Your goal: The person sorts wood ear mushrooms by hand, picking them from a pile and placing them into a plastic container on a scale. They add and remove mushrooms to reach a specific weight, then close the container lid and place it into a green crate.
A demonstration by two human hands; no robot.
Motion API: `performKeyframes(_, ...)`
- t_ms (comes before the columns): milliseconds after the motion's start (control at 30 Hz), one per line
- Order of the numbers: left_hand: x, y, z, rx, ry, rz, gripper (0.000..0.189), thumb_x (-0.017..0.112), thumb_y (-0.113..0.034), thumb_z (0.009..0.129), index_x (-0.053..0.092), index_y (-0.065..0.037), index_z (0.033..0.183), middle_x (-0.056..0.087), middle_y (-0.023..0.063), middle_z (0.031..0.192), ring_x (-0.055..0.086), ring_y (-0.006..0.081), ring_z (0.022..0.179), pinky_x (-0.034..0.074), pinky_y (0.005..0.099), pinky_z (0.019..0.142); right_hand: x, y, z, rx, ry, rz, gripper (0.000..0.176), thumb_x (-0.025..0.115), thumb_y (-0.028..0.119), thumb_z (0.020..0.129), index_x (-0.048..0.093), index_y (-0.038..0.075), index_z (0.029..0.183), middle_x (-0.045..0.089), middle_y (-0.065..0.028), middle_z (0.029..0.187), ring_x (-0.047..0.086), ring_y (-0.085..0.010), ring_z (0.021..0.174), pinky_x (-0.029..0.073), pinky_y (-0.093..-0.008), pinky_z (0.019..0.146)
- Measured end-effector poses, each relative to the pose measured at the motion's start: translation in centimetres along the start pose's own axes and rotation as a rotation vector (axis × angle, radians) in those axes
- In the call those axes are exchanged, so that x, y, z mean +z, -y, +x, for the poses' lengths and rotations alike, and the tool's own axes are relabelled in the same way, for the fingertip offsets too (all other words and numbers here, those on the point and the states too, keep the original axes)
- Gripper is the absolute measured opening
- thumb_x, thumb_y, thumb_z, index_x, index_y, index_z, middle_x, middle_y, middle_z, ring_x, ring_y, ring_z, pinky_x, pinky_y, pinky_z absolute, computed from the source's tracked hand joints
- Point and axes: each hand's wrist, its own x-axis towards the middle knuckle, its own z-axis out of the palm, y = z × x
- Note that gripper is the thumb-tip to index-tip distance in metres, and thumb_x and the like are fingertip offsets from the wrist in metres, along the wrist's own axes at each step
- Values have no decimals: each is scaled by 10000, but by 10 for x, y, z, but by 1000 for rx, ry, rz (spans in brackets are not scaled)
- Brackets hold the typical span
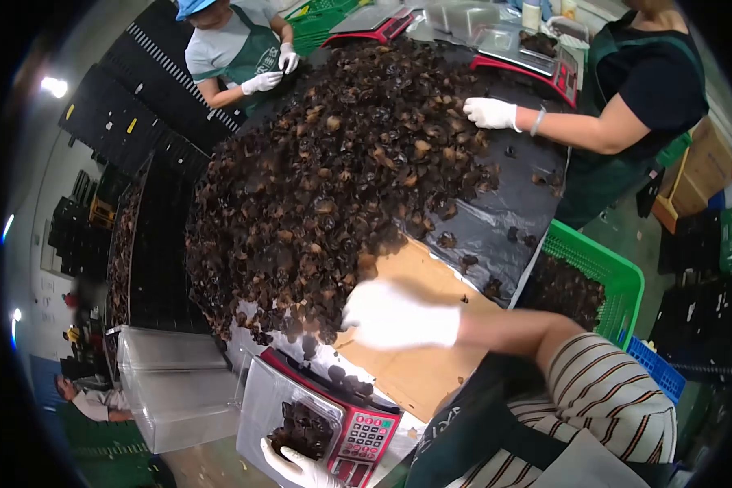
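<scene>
My right hand (394, 315), in a white glove, reaches over a cardboard sheet (415, 378) to the near edge of a big heap of dark wood ear mushrooms (325, 187). Motion smears its fingers. My left hand (301, 469), also gloved, is at the bottom edge of the view, fingers apart, against a clump of mushrooms (305, 431). The clump sits in a clear plastic tray (270, 390) on a red digital scale (366, 443) with a keypad. Part of the left hand is cut off by the frame.
Clear plastic boxes (175, 382) stand left of the scale. A green basket (626, 285) holding mushrooms is on the right. Across the table, two gloved co-workers (248, 49) (626, 98) work at the heap near more red scales (537, 69). Black crates (126, 114) line the left.
</scene>
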Motion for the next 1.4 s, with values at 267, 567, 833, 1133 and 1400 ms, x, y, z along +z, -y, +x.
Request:
performKeyframes(267,-9,-81,-17,73,164,-530,256,577,-211,927,612,16,1041,616,164,1030,584,304,931,457,406,866,-122,-42,-134,261,336,-530,430,721,354,737,582,89,1045,545,-126,1148,500,-322,1056,422,-428,858)
performKeyframes(567,94,-135,-69,280,1305,-749,289,506,-267,965,621,-38,1098,653,145,1039,671,251,799,541,336,721,-99,-48,-119,654,-103,72,130,635,97,855,611,38,968,622,-110,830,617,-214,711,495,-330,690)
performKeyframes(833,140,-117,-118,243,1060,-693,362,523,-348,948,608,-52,1139,623,175,1114,593,305,1021,468,397,915,15,50,0,799,249,877,191,628,127,911,603,43,1080,639,-36,914,598,-91,806,503,-243,672)
performKeyframes(1133,123,-123,-103,89,1163,-825,427,542,-304,937,568,31,1200,641,217,989,610,383,885,486,406,810,102,120,73,402,490,907,371,640,225,913,605,11,1214,633,-121,1149,603,-188,1041,475,-310,916)
performKeyframes(1400,142,-114,-110,55,1168,-1010,373,597,-223,901,567,6,1194,659,181,900,636,327,803,508,385,742,29,58,57,662,489,1317,249,569,47,920,633,-24,1150,659,-70,996,586,-101,848,474,-252,754)
